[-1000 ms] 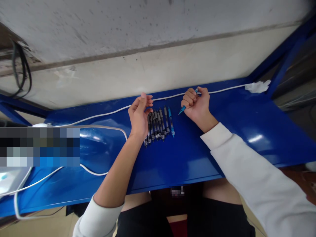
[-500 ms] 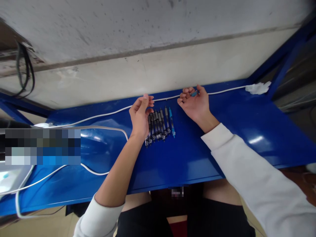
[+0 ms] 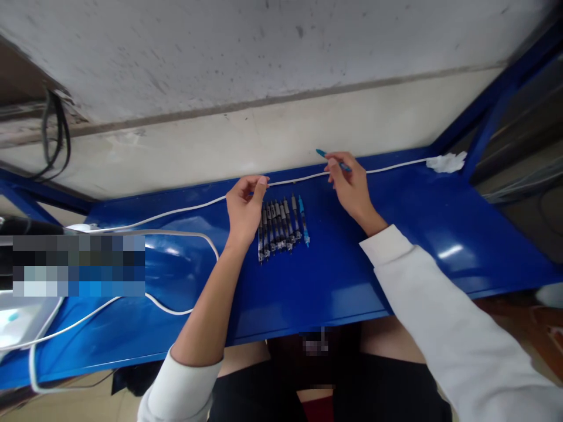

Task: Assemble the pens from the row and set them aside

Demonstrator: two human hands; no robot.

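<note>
My right hand (image 3: 350, 184) holds a blue pen (image 3: 322, 153) above the back of the blue table, its tip end sticking out to the upper left. My left hand (image 3: 244, 206) is just left of the row of pens, its fingers curled in and the thumb against them. Whatever those fingers hold, if anything, is hidden. Several black pens (image 3: 277, 225) with grey grips lie side by side on the table between my hands. At the right end of that row lies another blue pen (image 3: 303, 220), with clear plastic at its near end.
A white cable (image 3: 185, 208) runs along the back of the blue table (image 3: 325, 287) to a crumpled white wrapping (image 3: 446, 162) at the right. More white cable loops (image 3: 169, 309) lie at the left, beside a blurred-out area. A wall (image 3: 281, 132) rises behind.
My right hand has turned over from palm up, and the blue pen now points out to the upper left. My left hand has shifted slightly left, uncovering more of the black pens.
</note>
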